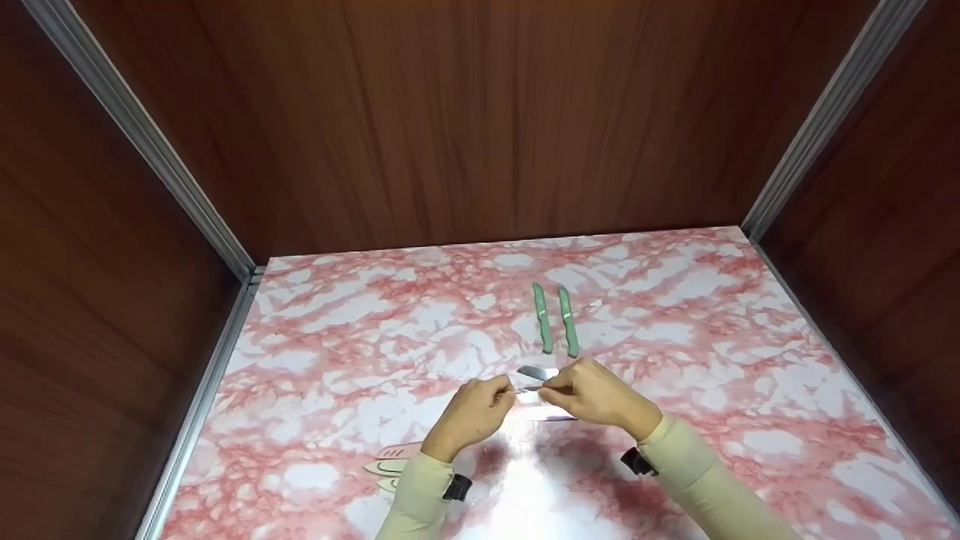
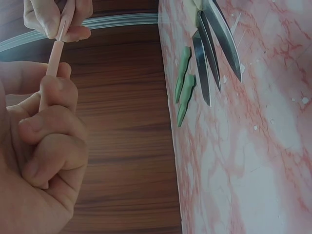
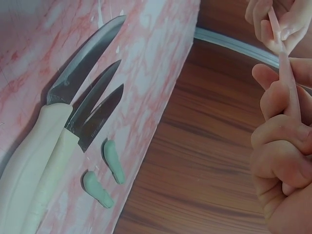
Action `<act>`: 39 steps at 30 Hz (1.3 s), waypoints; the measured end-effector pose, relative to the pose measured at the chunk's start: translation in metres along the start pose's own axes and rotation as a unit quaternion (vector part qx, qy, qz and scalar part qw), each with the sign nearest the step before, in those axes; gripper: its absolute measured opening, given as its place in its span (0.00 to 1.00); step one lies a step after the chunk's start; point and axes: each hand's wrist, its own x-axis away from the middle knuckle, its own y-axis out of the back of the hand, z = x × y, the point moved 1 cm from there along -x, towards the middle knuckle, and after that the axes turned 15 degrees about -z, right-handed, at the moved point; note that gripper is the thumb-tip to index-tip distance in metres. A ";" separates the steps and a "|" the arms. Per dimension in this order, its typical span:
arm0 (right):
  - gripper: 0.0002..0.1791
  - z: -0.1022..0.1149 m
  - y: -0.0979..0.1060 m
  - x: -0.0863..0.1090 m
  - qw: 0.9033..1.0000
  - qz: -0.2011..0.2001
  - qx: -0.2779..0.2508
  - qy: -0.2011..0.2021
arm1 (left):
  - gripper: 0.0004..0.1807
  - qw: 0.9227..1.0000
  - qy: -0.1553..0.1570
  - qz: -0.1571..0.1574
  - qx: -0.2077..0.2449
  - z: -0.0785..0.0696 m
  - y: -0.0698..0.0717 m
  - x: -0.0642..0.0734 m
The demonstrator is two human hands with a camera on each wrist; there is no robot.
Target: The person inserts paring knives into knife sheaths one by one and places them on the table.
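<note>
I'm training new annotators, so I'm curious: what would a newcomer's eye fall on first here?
Probably the three bare blades, close together on the table beneath the hands. Next, perhaps the slim pink thing gripped between the left hand and the right hand. Then the two green knives, side by side beyond the hands.

Left hand [image 2: 46, 141] gripping slim pink rod [image 2: 54, 58], right hand [image 2: 45, 17] pinching its end, three blades [image 2: 210, 56], two green knives [image 2: 186, 95]
</note>
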 end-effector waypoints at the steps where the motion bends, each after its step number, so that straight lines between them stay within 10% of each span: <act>1: 0.17 0.000 0.000 0.000 1.000 0.000 0.000 -0.001 | 0.11 1.000 0.000 -0.001 0.001 0.000 0.000 0.000; 39: 0.16 0.002 0.001 -0.001 1.000 -0.011 0.019 0.020 | 0.10 1.000 -0.001 -0.004 0.006 -0.010 -0.009 -0.003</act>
